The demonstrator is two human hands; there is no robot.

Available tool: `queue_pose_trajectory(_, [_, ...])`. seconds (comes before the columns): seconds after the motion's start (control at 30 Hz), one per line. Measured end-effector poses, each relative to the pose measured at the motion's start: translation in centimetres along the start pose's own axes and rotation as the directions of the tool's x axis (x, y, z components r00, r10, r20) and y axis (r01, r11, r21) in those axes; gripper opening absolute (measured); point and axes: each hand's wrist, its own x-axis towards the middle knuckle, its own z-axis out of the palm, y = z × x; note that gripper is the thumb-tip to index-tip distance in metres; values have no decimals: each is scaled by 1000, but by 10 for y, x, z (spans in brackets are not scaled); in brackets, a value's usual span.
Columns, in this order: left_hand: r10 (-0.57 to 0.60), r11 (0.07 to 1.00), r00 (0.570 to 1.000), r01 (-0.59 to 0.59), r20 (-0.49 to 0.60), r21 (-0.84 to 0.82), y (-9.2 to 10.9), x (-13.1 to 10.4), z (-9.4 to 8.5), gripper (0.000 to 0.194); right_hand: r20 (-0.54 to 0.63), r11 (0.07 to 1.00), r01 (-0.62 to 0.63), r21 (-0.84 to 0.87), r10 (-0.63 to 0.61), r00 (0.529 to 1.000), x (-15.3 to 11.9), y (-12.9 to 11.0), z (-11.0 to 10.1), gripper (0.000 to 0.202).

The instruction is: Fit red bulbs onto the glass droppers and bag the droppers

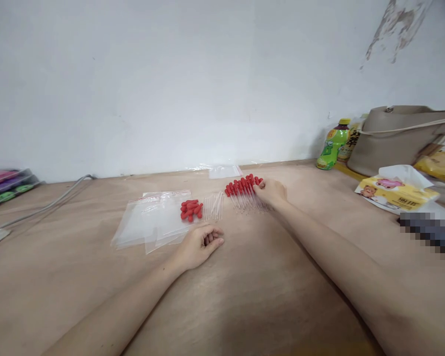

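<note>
A row of glass droppers with red rubber bulbs (244,184) lies on the brown table, bulbs toward the wall. My right hand (271,192) is at the row's right end, its fingers closed on a dropper that they mostly hide. My left hand (203,243) rests on the table, fingers loosely curled and thumb apart, with nothing visible in it. Just beyond it lie a small heap of loose red rubber bulbs (191,211) and several bare glass tubes (212,205). The bulbs sit on the edge of clear zip bags (148,217).
Another clear bag (225,171) lies by the wall. To the right stand a green drink bottle (333,144), a grey-beige bag (389,138) and a yellow tissue pack (396,190). On the left are a grey cable (59,198) and colourful packaged items (7,185).
</note>
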Motion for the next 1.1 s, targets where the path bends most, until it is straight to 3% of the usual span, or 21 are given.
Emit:
queue_pose_trajectory(0.13, [-15,1000,1000,15,14,2,1,1,0,14,-68,1000,-13,0,13,998,-5,-3,4,26])
queue_pose_trajectory(0.23, [-17,1000,1000,17,23,9,1,1,0,13,-104,995,96,25,-93,990,-17,-14,4,24])
queue_pose_trajectory(0.4, [10,999,1000,-10,8,38,-1,1,1,11,67,948,319,1,-318,946,-42,-52,15,29])
queue_pose_trajectory(0.5, [43,997,999,-42,-13,62,-1,1,3,10,168,952,302,-51,-290,942,-48,-74,26,34])
queue_pose_trajectory(0.63, [66,995,997,-64,-26,80,-2,0,5,10,208,970,217,-110,-191,959,-46,-92,36,31])
queue_pose_trajectory(0.73, [89,982,981,-57,-171,182,-9,1,3,11,238,981,159,-114,-129,963,-44,-98,38,29])
queue_pose_trajectory(0.87, [166,907,875,46,-454,419,-28,7,-12,14,263,985,136,-108,-103,959,-43,-101,38,27])
queue_pose_trajectory(0.97, [148,859,845,148,-514,490,-41,11,-23,12,276,987,127,-96,-96,956,-43,-103,38,27])
queue_pose_trajectory(1.1, [126,857,860,157,-494,491,-48,12,-27,15,291,988,136,-69,-110,950,-44,-100,30,27])
